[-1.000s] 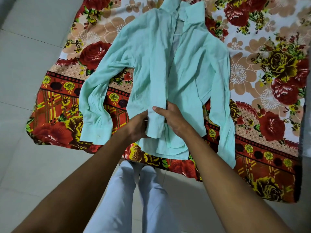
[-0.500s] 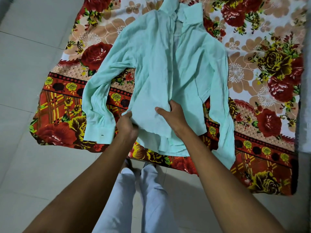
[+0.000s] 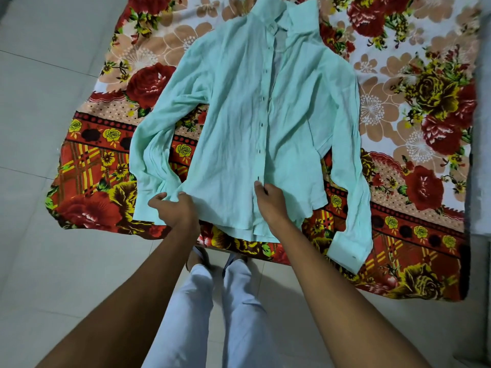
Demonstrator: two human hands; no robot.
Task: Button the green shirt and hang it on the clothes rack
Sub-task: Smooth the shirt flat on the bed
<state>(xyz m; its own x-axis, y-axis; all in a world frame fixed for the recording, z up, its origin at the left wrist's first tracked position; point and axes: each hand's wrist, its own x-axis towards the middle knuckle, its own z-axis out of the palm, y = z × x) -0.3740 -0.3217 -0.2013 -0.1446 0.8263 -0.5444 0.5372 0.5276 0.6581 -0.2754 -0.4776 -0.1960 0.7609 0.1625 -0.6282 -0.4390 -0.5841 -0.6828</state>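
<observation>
A pale green long-sleeved shirt (image 3: pixel 239 123) lies front up on a flowered bed sheet (image 3: pixel 414 107), collar away from me, sleeves spread down both sides. Its button placket runs down the middle, with the top part gaping open. My left hand (image 3: pixel 174 209) grips the left front panel at the hem, fingers curled round the cloth. My right hand (image 3: pixel 269 201) pinches the placket edge low down, just above the hem. No clothes rack is in view.
The sheet covers a low bed whose near edge (image 3: pixel 239 245) is right in front of my legs (image 3: pixel 212 309). Pale floor tiles (image 3: pixel 53 155) stretch to the left. A grey surface (image 3: pixel 481 155) borders the sheet at the right.
My left hand has pulled the left front panel out to the left, spreading the shirt flat. My right hand stays on the placket. The view has shifted a little.
</observation>
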